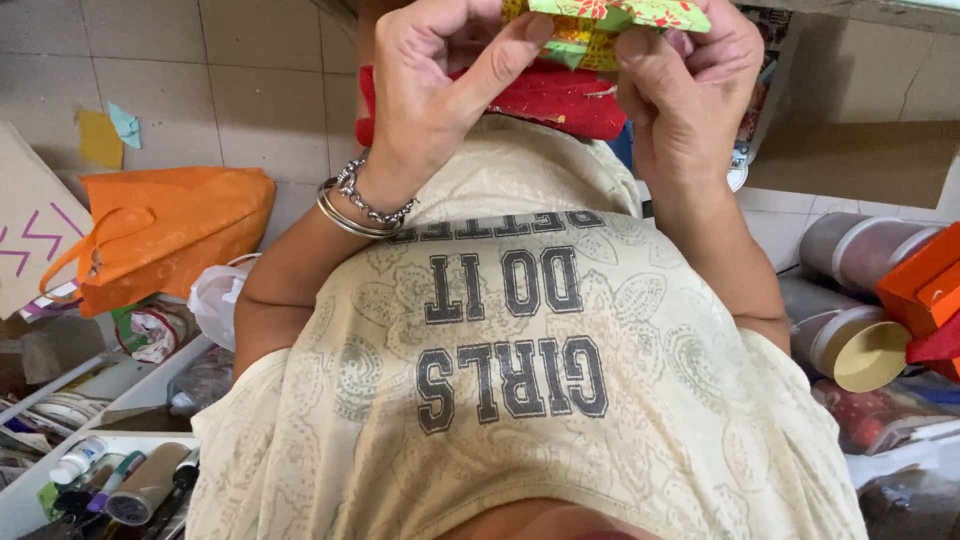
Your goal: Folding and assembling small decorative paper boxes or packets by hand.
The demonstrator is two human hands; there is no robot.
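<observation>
Both of my hands are raised at the top of the head view, close together, gripping one folded piece of patterned paper in green, yellow and red. My left hand pinches its left end with thumb and fingers; silver bangles and a chain bracelet circle that wrist. My right hand clasps the paper's right end, fingers curled over it. Part of the paper runs out of the frame at the top. Red cloth lies on my lap just beneath the hands, above my cream printed shirt.
An orange bag and a white plastic bag lie on the tiled floor at left. A white tray at lower left holds tubes and bottles. At right lie cylindrical containers and orange boxes.
</observation>
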